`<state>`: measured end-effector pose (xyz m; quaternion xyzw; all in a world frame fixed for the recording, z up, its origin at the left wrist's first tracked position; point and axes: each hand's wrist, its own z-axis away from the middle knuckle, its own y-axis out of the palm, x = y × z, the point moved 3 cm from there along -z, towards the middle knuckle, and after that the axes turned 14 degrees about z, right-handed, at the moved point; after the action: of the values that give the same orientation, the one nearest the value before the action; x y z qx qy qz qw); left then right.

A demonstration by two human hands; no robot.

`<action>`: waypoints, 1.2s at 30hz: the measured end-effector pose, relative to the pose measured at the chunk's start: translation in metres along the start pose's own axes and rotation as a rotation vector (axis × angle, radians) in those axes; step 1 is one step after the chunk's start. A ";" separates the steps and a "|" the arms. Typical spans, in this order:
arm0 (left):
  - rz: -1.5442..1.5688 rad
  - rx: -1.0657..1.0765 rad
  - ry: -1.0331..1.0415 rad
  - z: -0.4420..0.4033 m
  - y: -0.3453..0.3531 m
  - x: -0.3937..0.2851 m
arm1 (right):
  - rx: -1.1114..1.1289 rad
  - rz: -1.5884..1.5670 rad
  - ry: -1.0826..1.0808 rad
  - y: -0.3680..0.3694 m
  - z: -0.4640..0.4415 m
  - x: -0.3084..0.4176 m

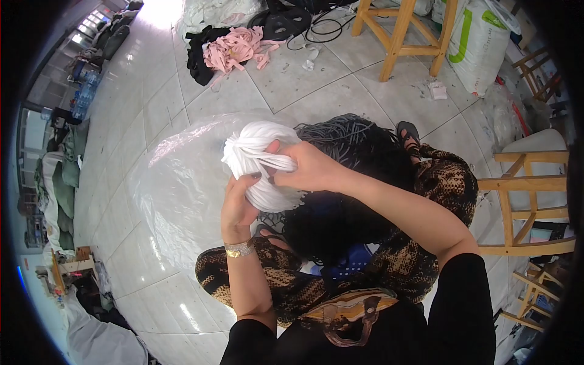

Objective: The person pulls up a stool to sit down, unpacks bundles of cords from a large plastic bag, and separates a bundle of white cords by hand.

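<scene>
A bundle of white cords (pixel 261 135) is held up between both hands, bunched together at its left end. My left hand (pixel 238 204) grips it from below and the left, thumb pressed on the strands. With closed fingers, my right hand (pixel 304 164) grasps several strands from the right, and one fingertip pokes up between them. Beneath the hands, a heap of black cords (pixel 340 225) lies over the lap, with grey cords (pixel 340 137) along its far side. A clear plastic bag (pixel 182 194) spreads on the floor to the left of the bundle.
Pink fabric strips (pixel 237 48) lie on something black on the tiled floor (pixel 225 100) ahead. Wooden stools (pixel 398 42) stand ahead right and at the right (pixel 517 182). A white sack (pixel 480 48) sits at the far right. Folded green fabric (pixel 67 164) lines the left side.
</scene>
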<state>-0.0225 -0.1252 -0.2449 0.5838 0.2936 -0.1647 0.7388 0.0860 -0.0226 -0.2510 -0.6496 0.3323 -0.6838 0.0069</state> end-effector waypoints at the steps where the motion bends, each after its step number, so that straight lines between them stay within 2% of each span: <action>1: 0.000 0.009 0.010 0.000 0.004 0.000 | 0.005 -0.013 0.012 0.001 0.001 -0.002; 4: 0.004 0.030 0.003 -0.001 0.003 0.000 | 0.010 -0.032 0.044 -0.003 0.002 0.001; 6: -0.026 -0.040 -0.006 0.002 0.002 -0.001 | 0.000 -0.019 0.060 -0.007 0.001 0.002; 9: -0.031 -0.047 -0.039 0.004 -0.005 -0.003 | 0.036 -0.198 0.178 -0.014 0.001 0.008; 15: -0.014 0.021 -0.002 0.000 0.001 0.001 | -0.063 -0.001 -0.010 0.002 0.000 -0.001; 18: -0.009 0.016 -0.008 0.001 0.000 0.001 | -0.065 -0.007 0.044 0.000 0.000 -0.002; 21: -0.012 0.024 -0.007 0.000 0.001 -0.001 | 0.028 -0.035 0.147 -0.012 0.002 0.008; 24: 0.002 0.026 -0.010 0.001 0.004 -0.002 | 0.015 -0.406 0.198 -0.010 0.001 0.006; 27: 0.030 -0.014 -0.052 0.002 -0.004 -0.001 | 0.121 -0.439 0.235 -0.007 -0.003 -0.003; 30: 0.062 -0.007 -0.039 0.001 -0.002 0.002 | 0.085 -0.356 0.233 -0.003 0.001 0.001; 33: 0.042 0.008 -0.006 0.000 -0.001 0.002 | 0.001 -0.203 0.100 -0.003 0.002 0.003; 36: -0.014 0.028 -0.020 0.000 -0.004 0.003 | 0.019 -0.272 0.215 -0.003 0.004 0.008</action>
<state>-0.0227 -0.1259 -0.2495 0.5904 0.2881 -0.1798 0.7322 0.0893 -0.0258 -0.2432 -0.6116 0.2337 -0.7471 -0.1149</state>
